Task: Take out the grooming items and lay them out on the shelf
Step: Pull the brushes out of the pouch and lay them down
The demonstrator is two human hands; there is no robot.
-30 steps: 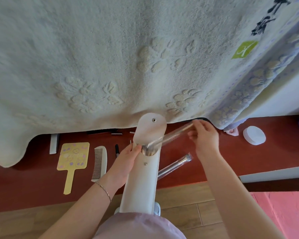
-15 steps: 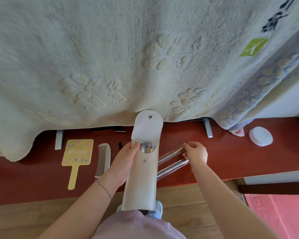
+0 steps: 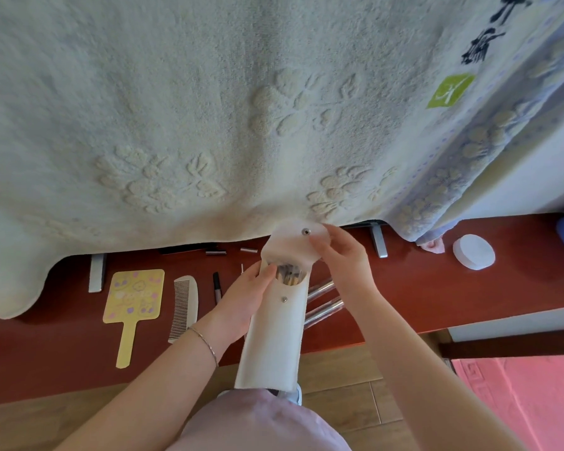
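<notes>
My left hand [image 3: 241,301] grips a tall white pouch [image 3: 271,346] near its mouth and holds it upright over the red shelf [image 3: 437,294]. The flap is open, and several thin items stand inside the mouth. My right hand [image 3: 342,258] is at the flap with its fingertips on the flap's edge and nothing held in it. Two clear tubes [image 3: 323,299] lie side by side on the shelf just right of the pouch. Left of the pouch lie a yellow hand mirror [image 3: 134,297], a white comb [image 3: 183,307] and a black pen [image 3: 217,286].
A large pale towel [image 3: 209,125] hangs over the back of the shelf and hides what is behind it. A round white pad [image 3: 473,252] lies at the right. Small dark sticks [image 3: 215,252] lie at the back. Metal brackets [image 3: 96,271] stand on the shelf.
My right hand drew a clear tube out of the pouch, laid it beside the first tube on the shelf, let go, and came back up to the pouch's flap.
</notes>
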